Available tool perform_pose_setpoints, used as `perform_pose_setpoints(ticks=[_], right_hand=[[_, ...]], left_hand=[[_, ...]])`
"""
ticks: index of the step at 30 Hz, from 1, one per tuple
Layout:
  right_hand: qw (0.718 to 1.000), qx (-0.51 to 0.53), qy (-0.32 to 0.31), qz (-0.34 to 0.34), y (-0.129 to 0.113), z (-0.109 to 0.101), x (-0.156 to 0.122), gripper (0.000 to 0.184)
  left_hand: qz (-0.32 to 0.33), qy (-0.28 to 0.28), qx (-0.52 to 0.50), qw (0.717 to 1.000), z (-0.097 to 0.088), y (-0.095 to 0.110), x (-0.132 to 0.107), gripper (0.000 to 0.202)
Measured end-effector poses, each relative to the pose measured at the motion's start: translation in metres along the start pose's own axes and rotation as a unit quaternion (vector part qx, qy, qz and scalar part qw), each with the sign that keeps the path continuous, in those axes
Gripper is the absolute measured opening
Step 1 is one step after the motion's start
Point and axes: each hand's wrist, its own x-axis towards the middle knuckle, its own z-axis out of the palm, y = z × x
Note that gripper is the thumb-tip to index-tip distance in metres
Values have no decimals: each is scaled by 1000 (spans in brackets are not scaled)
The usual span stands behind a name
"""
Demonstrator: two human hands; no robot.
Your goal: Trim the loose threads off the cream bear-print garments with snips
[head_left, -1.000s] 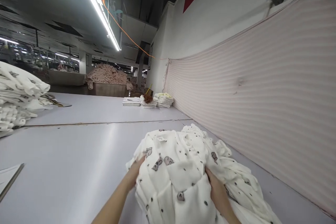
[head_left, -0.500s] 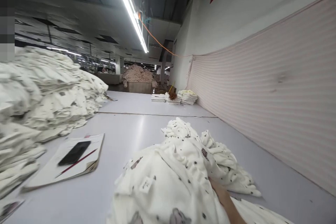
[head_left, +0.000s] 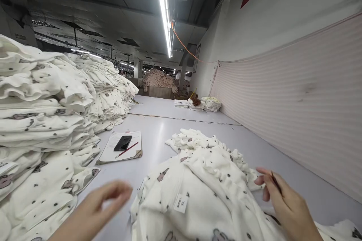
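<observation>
In front of me a heap of white fleece garments (head_left: pixel 203 192), printed with dark dots and grey-pink animal figures, lies bunched on the table. A small white label (head_left: pixel 181 203) shows on its near side. My left hand (head_left: pixel 109 199) hovers just left of the heap, apart from it, somewhat blurred, fingers curved and nothing visible in them. To the heap's right is my right hand (head_left: pixel 283 196), its fingers bent by the cloth's edge. It holds a thin dark tool (head_left: pixel 276 183), mostly hidden by the fingers, its kind unclear.
Tall stacks of the same printed garments (head_left: pixel 51 113) fill the left side. A paper pad (head_left: pixel 107 152) carries a black phone (head_left: pixel 123 143) and a red pencil (head_left: pixel 126 150). Small folded white stacks (head_left: pixel 210 104) sit at the table's far end. Striped pink cloth (head_left: pixel 288 109) covers the right wall.
My right hand has come out of the garment heap to its right side. My left hand has entered view at the left. The view has turned left and pulled back.
</observation>
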Motion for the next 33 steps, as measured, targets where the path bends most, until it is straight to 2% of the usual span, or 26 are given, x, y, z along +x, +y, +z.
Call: perform_pose_setpoints(ticks=[1,2,3,5,6,7,8,10,16,18,21,23,25,29,33], right_hand=[[1000,14,-9,-1,-23,4,-4,43],[999,28,-46,-8,-47,11,-8,42],[996,28,-77,-27,-69,21,-11,39],[987,-21,-118,-111,-102,46,-13,29],[980,-69,-117,-145,-112,57,-13,29],[976,-105,-107,-159,-118,67,-11,21],[973,-124,-101,-169,-119,74,-8,13],[971,-138,-81,-177,-116,81,-1,11],[968,-167,-16,-188,-108,82,9,11],[964,-182,-24,-194,-109,81,4,12],[967,-148,-72,-194,-112,75,-9,5],[968,-120,-95,-199,-114,71,-19,12],[964,-132,-82,-217,-114,71,-26,21],[957,-166,-28,-238,-111,79,-30,25],[961,-151,-24,-231,-109,83,-26,24]], left_hand=[[26,17,-3,999,2,16,16,24],[54,31,-21,998,9,32,32,26],[83,-7,-49,995,20,47,47,29],[104,-75,-76,989,49,67,73,34],[113,-97,-94,984,64,72,81,35],[109,-119,-116,980,76,75,86,38],[104,-137,-134,976,87,75,89,39],[91,-166,-165,968,99,71,89,35],[23,-265,-269,926,104,60,84,19],[6,-271,-300,914,105,58,84,17],[-17,-275,-334,901,109,55,83,20],[-30,-276,-353,894,110,54,81,22],[-37,-277,-366,887,111,54,80,23],[-39,-277,-376,883,111,54,77,22],[-20,-274,-374,886,112,53,76,20]])
